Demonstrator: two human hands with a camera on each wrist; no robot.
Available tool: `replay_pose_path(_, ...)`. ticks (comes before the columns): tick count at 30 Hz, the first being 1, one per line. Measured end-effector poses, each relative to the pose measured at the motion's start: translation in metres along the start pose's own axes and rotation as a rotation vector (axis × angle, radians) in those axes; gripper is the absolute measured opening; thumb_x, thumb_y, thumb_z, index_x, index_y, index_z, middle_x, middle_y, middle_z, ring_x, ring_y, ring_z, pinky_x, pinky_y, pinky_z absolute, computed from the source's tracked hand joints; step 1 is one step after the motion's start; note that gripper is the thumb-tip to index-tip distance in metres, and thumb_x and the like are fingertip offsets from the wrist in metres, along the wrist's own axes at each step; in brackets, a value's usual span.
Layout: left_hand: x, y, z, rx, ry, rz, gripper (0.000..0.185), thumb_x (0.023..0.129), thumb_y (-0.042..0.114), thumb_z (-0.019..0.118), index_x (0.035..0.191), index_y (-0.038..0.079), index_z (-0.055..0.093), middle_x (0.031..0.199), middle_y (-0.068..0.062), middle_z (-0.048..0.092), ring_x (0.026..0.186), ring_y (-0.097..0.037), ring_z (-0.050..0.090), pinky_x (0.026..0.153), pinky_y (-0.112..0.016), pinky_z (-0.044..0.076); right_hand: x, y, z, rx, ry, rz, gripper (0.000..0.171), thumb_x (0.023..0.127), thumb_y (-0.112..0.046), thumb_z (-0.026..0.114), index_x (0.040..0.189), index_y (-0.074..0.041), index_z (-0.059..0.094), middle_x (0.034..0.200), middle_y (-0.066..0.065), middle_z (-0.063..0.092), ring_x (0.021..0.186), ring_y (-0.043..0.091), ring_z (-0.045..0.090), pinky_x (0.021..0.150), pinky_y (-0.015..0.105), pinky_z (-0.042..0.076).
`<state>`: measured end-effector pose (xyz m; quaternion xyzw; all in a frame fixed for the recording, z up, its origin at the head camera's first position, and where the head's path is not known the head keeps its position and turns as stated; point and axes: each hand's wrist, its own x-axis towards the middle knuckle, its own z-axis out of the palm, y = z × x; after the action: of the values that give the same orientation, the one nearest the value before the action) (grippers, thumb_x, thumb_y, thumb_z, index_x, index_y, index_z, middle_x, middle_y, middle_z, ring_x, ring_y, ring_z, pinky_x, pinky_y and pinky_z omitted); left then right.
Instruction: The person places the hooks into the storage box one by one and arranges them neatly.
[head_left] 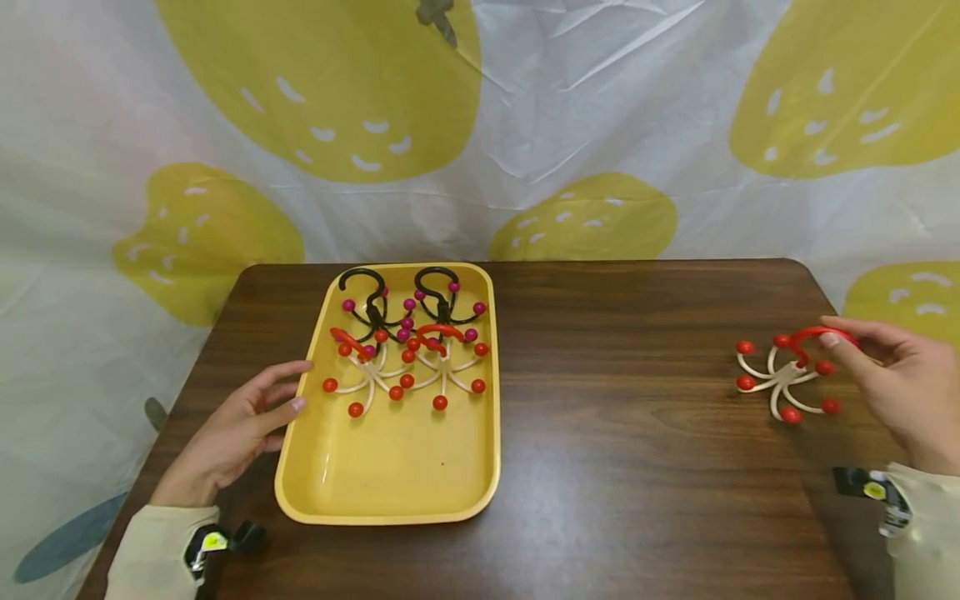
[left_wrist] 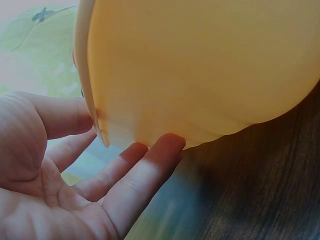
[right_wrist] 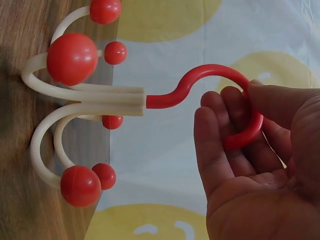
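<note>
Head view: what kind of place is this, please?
Probably a staged indoor tabletop setup: a dark wooden table, a lemon-print sheet hung as backdrop, and a yellow tray of hooks.

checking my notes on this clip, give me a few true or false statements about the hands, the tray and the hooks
1. The right hand holds a white hook by its red loop. True.
2. The left hand grips a black hook. False: it rests with straight fingers against the yellow tray.
3. Four hooks lie in the tray. True: two black, two white.
4. The held hook is inside the tray. False: it is far to the tray's right, at the table.
</note>
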<state>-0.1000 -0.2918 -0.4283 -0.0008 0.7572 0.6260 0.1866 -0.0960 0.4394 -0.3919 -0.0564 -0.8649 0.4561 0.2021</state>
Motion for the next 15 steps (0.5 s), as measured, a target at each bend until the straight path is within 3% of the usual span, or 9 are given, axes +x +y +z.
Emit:
replay_pose_path(8, 0.0018, -0.0001, 0.0, 0.016, 0.013, -0.011, 0.063, 0.107, 0.022, 0.065, 0.163, 0.015, 0.035, 0.148, -0.027, 0.049, 0.107, -0.016, 0.074, 0.082, -0.047, 0.067, 0.0021, -0.0027, 0.0018, 0.012, -0.002, -0.016, 0.031, 0.098, -0.002, 0.073, 0.129, -0.005, 0.075, 0.094, -0.037, 0.072, 0.083, -0.017, 0.064, 0.071, 0.0, 0.046)
replay_pose_path(15, 0.0004, -0.0008, -0.0004, 0.004, 0.008, -0.003, 0.063, 0.107, 0.021, 0.065, 0.162, 0.015, 0.036, 0.141, -0.018, 0.056, 0.107, -0.017, 0.075, 0.082, -0.047, 0.067, 0.0033, -0.008, 0.005, 0.017, 0.003, -0.038, 0.031, 0.099, -0.002, 0.072, 0.13, -0.002, 0.074, 0.094, -0.036, 0.072, 0.084, -0.017, 0.065, 0.074, 0.0, 0.046)
